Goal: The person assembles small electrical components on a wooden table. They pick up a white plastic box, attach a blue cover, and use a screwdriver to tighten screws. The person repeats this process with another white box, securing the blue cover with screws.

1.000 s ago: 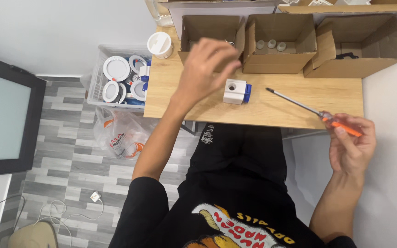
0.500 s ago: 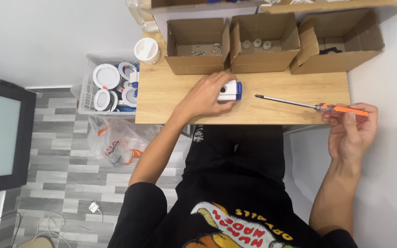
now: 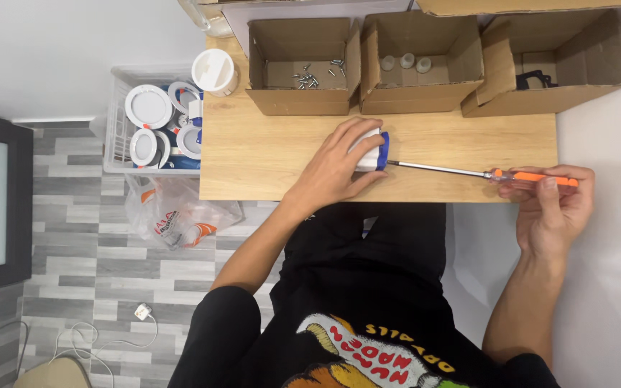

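The left hand (image 3: 339, 167) clasped the white-and-blue fitting (image 3: 375, 149) on the counter (image 3: 267, 151); right of it, the right hand (image 3: 551, 205) gripped the screwdriver (image 3: 483, 173), tip seemingly seated—best kept level.

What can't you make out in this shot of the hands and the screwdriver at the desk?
Head view:
- White and blue part: mostly covered by the left hand.
- Screwdriver tip: hidden against that part.
- Screwdriver handle: partly wrapped by the right hand.
- Screws in the cardboard box: too small to count.
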